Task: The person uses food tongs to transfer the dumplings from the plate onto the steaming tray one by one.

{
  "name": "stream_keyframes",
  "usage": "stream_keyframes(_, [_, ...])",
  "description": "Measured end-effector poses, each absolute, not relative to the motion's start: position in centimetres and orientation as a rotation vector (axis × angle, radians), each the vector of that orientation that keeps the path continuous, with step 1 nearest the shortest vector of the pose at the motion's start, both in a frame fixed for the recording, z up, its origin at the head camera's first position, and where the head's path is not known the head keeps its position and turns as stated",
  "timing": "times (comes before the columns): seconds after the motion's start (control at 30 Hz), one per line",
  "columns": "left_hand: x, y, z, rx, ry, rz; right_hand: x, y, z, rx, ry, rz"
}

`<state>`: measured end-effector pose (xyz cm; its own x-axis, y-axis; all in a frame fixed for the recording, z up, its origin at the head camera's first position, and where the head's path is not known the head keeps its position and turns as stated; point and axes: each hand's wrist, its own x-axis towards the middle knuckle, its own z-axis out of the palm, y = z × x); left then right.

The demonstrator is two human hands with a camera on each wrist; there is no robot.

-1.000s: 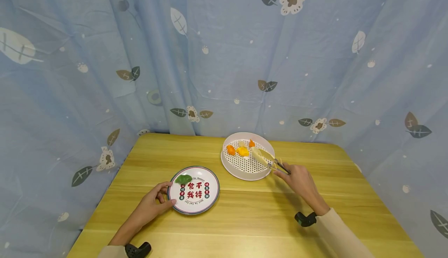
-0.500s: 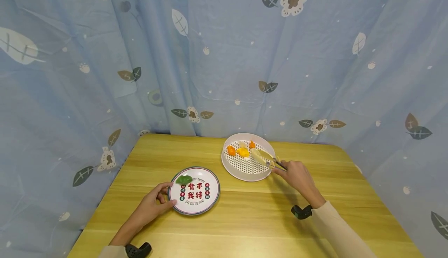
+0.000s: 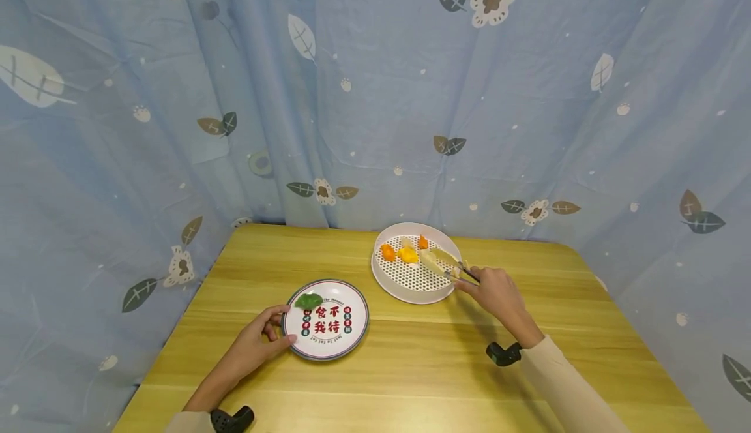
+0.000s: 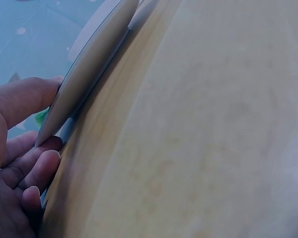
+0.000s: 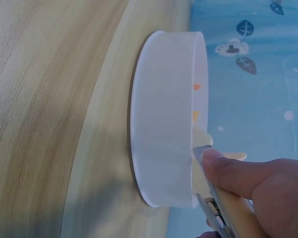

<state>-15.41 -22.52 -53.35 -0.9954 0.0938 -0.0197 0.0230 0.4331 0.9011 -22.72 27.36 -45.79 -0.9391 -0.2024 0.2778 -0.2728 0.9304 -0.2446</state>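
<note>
My left hand (image 3: 255, 343) holds the left rim of a round white plate (image 3: 350, 335) with red lettering; in the left wrist view the thumb is on the upper rim and fingers curl beneath. A green dumpling-like piece (image 3: 308, 301) lies on the plate near those fingers. My right hand (image 3: 499, 299) grips tongs (image 3: 433, 261) with pale, broad tips. These reach over the near wall of a round white steamer basket (image 3: 405, 293), tips apart inside it. In the basket sit an orange piece (image 3: 388, 252), a yellow piece (image 3: 407, 255), a pale piece (image 3: 407, 242) and a smaller orange piece (image 3: 423, 242).
Both plate and basket stand on a wood-grain table (image 3: 405, 368), the basket farther back and to the right. A blue patterned curtain (image 3: 375, 126) hangs behind the table and along its sides. Each wrist carries a black camera mount (image 3: 503, 354).
My right hand and wrist have shifted slightly left and up, with the tongs still over the basket. The left hand and plate hold their place.
</note>
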Motion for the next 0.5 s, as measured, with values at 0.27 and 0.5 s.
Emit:
stream_keyframes(0.27, [-15.5,-22.5,-53.4,0.085,2.599,1.632,-22.4,27.0,-45.4,0.311,-2.829,0.548])
stream_keyframes(0.5, [-15.4,-22.4,-53.4,0.077,2.587,1.634,-21.7,25.6,-44.9,0.362,-2.784,0.651])
